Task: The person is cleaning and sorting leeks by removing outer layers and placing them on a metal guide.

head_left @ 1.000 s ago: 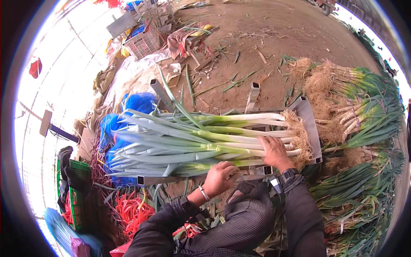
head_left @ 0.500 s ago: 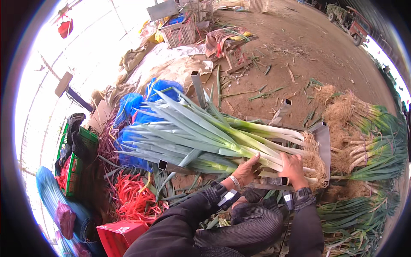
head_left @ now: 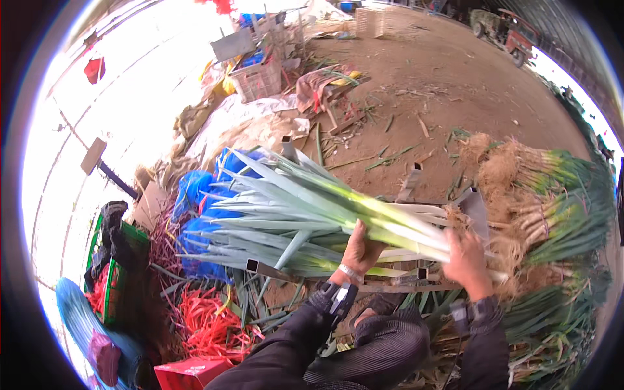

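Note:
A bunch of long green onions (head_left: 383, 218) lies across a metal frame in front of me, leaves to the left and roots to the right. My left hand (head_left: 361, 250) grips the upper stalks at mid-length, thumb on top. Closer to the roots, my right hand (head_left: 467, 260) is closed around the white ends and slightly blurred. More stalks rest in the metal frame (head_left: 479, 211) beneath them, whose square-tube posts stick up around the pile. Part of each hand's fingers is hidden behind the stalks.
Tied bundles of green onions (head_left: 552, 214) lie on the ground at right. Blue netting (head_left: 201, 240) lies beyond the leaf tips. Red plastic strips (head_left: 211, 322), a red box (head_left: 192, 374) and a green crate (head_left: 110, 279) are at left. A vehicle (head_left: 513, 39) stands far right.
Both hands have closed on some stalks and lifted them a little off the pile. My right hand has moved right toward the roots, my left slightly left and up. The view has shifted slightly.

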